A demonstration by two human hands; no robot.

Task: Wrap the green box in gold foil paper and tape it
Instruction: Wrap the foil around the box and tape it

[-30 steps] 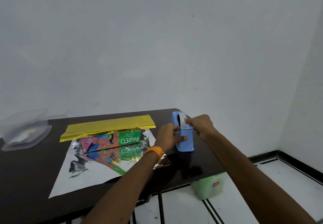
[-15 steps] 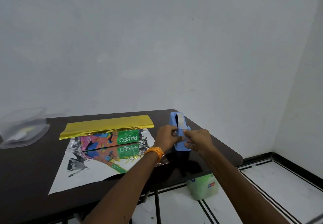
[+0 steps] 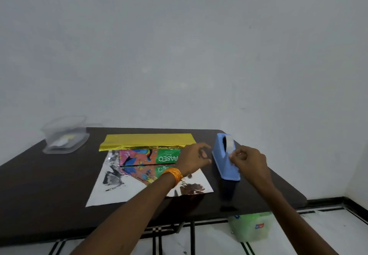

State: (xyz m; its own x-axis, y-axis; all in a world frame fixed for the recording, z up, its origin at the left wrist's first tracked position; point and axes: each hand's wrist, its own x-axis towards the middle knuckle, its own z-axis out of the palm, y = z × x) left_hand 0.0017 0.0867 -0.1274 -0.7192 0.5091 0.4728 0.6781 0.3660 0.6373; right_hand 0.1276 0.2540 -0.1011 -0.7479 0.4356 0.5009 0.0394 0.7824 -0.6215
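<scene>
here, the right hand [image 3: 249,160] pinches a pale tape strip [image 3: 231,155] at the blue tape dispenser [image 3: 223,167]. the left hand [image 3: 194,158] sits just beside the dispenser with fingers curled; whether it grips anything i cannot tell. left of it the green box [image 3: 151,156] lies on the silver side of the gold foil paper [image 3: 146,141], its far edge folded over gold. all rest on a dark table [image 3: 39,185], with a clear plastic container [image 3: 63,140] at its far left corner. a white wall [image 3: 179,55] stands behind and a tiled floor [image 3: 328,225] lies below.
</scene>
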